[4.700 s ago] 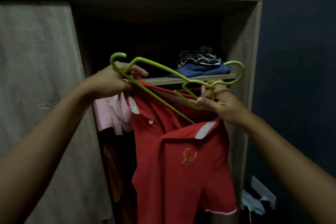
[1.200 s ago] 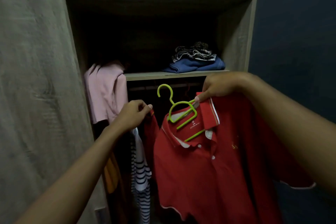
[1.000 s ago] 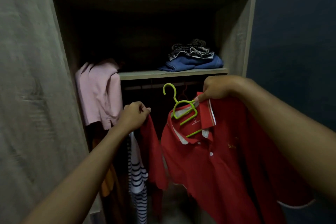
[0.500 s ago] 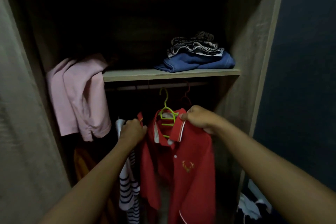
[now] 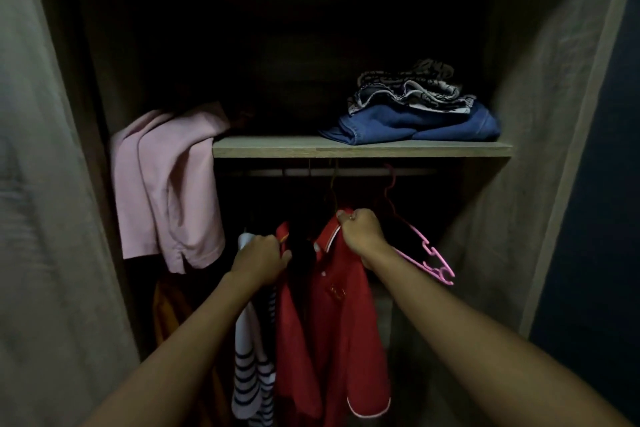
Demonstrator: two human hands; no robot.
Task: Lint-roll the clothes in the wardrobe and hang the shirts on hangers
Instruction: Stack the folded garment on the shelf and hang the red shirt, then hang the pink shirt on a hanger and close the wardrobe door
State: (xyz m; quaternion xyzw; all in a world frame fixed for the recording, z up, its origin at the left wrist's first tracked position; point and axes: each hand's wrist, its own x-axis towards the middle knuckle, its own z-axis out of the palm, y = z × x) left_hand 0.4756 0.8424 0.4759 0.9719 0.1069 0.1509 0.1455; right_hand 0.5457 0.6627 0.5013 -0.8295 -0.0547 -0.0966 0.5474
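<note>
Moved deeper into the wardrobe [image 5: 540,87] since half a second ago, with the red shirt [image 5: 343,305] now up under the rail [image 5: 346,172] and its green hanger lost in the dark. Right hand [image 5: 362,236] pinches the collar, left hand [image 5: 259,258] grips the shirt's other shoulder edge, beside a striped top [image 5: 249,367] and a bare pink hanger [image 5: 427,253]. Looks like the hanging step; calls next for confirming that the hook sits on the rail, then letting go with both hands.
</note>
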